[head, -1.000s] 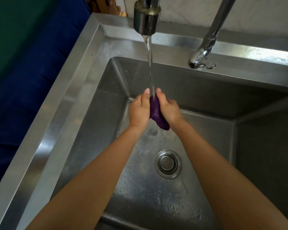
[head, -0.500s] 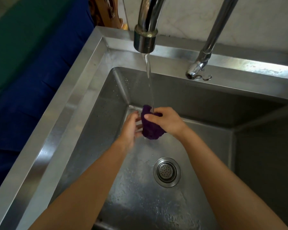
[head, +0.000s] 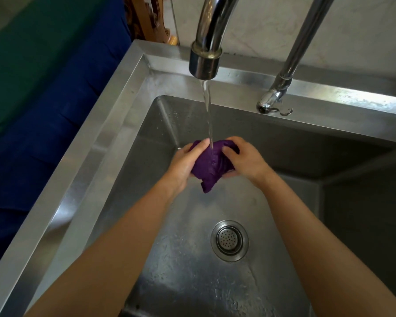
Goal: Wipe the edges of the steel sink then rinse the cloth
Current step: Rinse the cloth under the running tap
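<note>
Both hands grip the bunched purple cloth (head: pixel 212 167), left hand (head: pixel 183 165) and right hand (head: pixel 245 160) curled round it, above the steel sink (head: pixel 114 143) basin. Tap (head: pixel 205 60) water strikes it; the drain strainer (head: pixel 229 240) lies below. No readable writing.

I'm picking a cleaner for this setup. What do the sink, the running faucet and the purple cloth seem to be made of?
Sink: likely stainless steel, brushed finish; grey with soft, streaky reflections. Faucet: polished, chrome-looking metal; sharp mirror highlights, a brassy ring near its tip. Cloth: soft textile, fibre unclear; it bunches into folds where the left hand and right hand grip it.
</note>
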The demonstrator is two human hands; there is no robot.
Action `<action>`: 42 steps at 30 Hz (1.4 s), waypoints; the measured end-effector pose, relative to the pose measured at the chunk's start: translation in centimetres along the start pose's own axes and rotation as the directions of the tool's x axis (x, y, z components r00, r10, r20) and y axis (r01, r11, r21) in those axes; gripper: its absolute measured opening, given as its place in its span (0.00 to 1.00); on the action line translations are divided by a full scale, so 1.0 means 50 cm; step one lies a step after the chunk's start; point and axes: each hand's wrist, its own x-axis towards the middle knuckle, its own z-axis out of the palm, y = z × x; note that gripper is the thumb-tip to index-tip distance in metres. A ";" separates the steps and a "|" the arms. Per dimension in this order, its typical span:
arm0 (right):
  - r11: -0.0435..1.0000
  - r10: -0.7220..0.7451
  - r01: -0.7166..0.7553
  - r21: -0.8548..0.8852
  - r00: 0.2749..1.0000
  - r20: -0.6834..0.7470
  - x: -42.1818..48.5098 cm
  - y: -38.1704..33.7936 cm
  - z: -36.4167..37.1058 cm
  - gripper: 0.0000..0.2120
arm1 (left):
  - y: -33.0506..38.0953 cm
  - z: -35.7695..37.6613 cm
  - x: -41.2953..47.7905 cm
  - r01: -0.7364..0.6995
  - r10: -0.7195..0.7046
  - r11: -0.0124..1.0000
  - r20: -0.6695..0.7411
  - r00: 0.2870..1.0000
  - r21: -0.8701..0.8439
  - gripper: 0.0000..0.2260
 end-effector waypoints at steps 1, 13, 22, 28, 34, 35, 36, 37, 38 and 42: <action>1.000 0.010 -0.011 -0.015 0.999 -0.039 0.002 0.005 0.002 0.11 | -0.001 0.000 0.003 -0.025 0.025 1.000 -0.039 0.999 -0.006 0.08; 0.754 -0.436 0.113 -0.647 0.823 -0.364 -0.015 -0.018 0.112 0.16 | -0.024 0.091 -0.033 0.152 -0.165 0.931 -0.012 0.986 -0.332 0.19; 0.832 -0.202 -0.073 -0.550 0.883 -0.423 0.015 0.038 0.065 0.20 | -0.027 0.064 -0.020 0.046 -0.061 0.997 -0.288 0.956 -0.059 0.13; 0.797 -0.387 0.164 -0.582 0.877 -0.284 -0.069 0.047 0.117 0.16 | -0.020 0.060 -0.009 0.092 -0.118 0.988 -0.232 0.965 -0.122 0.14; 0.764 -0.287 -0.032 -0.644 0.878 -0.383 -0.003 0.038 0.137 0.21 | -0.061 0.079 -0.021 0.202 -0.248 0.937 -0.134 0.959 -0.286 0.19; 0.765 -0.273 -0.046 -0.642 0.880 -0.388 0.011 0.044 0.135 0.21 | -0.067 0.077 -0.018 0.216 -0.258 0.944 -0.149 0.955 -0.248 0.19; 0.777 -0.253 -0.057 -0.627 0.884 -0.394 0.024 0.051 0.131 0.21 | -0.075 0.075 -0.014 0.234 -0.269 0.949 -0.156 0.950 -0.211 0.19; 0.799 -0.219 -0.075 -0.597 0.888 -0.404 0.038 0.059 0.127 0.21 | -0.084 0.072 -0.011 0.243 -0.272 0.953 -0.158 0.949 -0.182 0.19; 0.824 -0.169 -0.105 -0.556 0.892 -0.419 0.053 0.067 0.121 0.21 | -0.093 0.070 -0.008 0.246 -0.270 0.957 -0.169 0.948 -0.153 0.20; 0.869 -0.055 -0.182 -0.459 0.888 -0.457 0.094 0.117 0.109 0.21 | -0.127 0.050 0.019 0.211 -0.191 0.976 -0.258 0.947 0.052 0.18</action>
